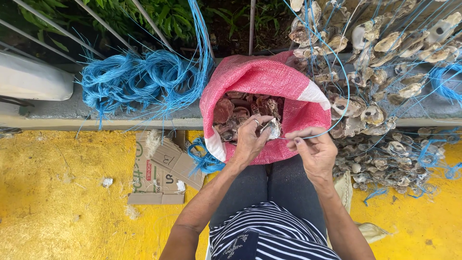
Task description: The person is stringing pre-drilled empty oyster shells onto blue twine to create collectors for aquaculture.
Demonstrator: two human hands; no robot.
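Note:
My left hand [249, 139] holds a pale oyster shell [273, 128] just over the mouth of a red-and-white woven sack [260, 77]. The sack is open and filled with reddish-brown shells [236, 110]. My right hand [313, 149] pinches the end of a thin blue string [337, 110] beside that shell. The string curves up and to the right toward the strung shells. Both hands sit close together above my knees in dark trousers.
Strung oyster shells [380, 58] on blue string are heaped at the right, over a concrete ledge [120, 118]. A bundle of blue cord [139, 82] lies on the ledge at left. Flattened cardboard [161, 168] rests on the yellow floor [57, 192]. Metal railing and plants are behind.

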